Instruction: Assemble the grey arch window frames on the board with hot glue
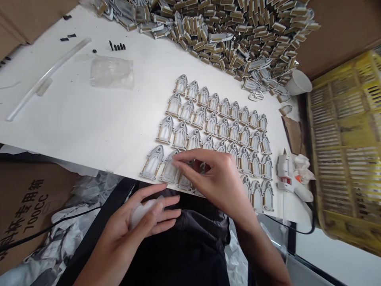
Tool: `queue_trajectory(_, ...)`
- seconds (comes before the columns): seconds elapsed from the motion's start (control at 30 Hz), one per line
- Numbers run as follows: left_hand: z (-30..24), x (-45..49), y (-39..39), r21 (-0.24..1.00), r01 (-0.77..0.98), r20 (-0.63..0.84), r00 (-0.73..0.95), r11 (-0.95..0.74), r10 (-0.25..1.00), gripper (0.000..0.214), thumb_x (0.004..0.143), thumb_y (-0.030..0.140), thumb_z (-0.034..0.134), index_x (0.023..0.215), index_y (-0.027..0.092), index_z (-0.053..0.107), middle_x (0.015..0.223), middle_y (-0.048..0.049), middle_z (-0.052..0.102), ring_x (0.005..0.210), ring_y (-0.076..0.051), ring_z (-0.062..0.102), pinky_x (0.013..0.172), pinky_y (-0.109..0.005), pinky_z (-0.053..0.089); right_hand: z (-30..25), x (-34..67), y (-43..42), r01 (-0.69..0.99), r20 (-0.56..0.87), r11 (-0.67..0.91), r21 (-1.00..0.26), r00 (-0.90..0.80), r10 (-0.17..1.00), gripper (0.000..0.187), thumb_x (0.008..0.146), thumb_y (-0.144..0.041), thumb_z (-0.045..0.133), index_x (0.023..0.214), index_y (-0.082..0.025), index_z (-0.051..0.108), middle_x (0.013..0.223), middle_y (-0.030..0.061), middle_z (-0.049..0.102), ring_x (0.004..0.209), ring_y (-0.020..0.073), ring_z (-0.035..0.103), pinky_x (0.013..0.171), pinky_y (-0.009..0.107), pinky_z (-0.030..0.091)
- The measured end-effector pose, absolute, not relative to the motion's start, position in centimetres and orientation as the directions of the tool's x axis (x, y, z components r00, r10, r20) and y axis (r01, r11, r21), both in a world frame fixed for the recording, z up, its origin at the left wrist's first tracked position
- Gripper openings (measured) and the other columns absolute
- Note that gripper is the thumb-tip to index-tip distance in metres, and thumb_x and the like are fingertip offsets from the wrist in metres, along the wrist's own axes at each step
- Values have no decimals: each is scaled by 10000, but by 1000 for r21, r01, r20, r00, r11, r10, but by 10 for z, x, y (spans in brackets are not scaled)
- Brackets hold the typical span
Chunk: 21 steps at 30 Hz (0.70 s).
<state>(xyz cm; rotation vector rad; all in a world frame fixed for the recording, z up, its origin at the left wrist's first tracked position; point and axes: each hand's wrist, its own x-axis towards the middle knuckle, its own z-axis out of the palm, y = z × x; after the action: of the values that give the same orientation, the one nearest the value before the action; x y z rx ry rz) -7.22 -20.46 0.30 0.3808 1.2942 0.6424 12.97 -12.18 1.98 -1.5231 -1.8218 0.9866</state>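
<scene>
My left hand point(125, 230) is just off the table's front edge, palm up. Its thumb presses a whitish translucent plastic piece point(142, 212), perhaps a stack of thin ones, against the palm and fingers. My right hand point(222, 182) is over the front row of small grey arched window pieces point(152, 162). Thumb and forefinger pinch together at the upper part of the second arched piece point(169, 171) from the left; whatever lies between the tips is too small to make out. This hand and wrist cover several pieces of the front rows.
A large heap of similar pieces point(238, 31) fills the back of the white table point(74, 115). On the right are a white cup point(299, 82), a glue gun point(287, 174) and a yellow crate point(342, 151). A clear plastic bag point(112, 72) and a translucent stick point(49, 77) lie at left.
</scene>
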Motion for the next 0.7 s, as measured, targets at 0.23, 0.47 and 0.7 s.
queue_trajectory(0.23,2,-73,-205,601,-233,-754,151,765,639,661,920,610,798,1460,254,662,1388,-148,776,1212,-372,781,998,-397,683,19,128,-119,576,-73,63,-815,-209,975,102,982,-251,776,1063,-285,827,957,-52,836,669,106,656,660,237,539)
queue_trajectory(0.47,11,-75,-201,649,-133,-736,138,749,662,536,897,604,819,1259,210,792,1232,-135,840,1071,-346,831,851,-340,720,40,132,-131,615,-70,91,-783,-233,970,168,988,-364,790,1135,-282,788,1047,-23,801,728,113,657,701,264,527)
queue_trajectory(0.7,25,-79,-193,684,-136,-701,152,717,697,444,818,526,914,1129,224,817,1014,-61,876,930,-299,848,791,-310,718,60,127,-155,433,-225,-7,-902,-456,861,143,984,-254,787,1114,-312,808,1036,-73,819,900,91,737,777,199,540)
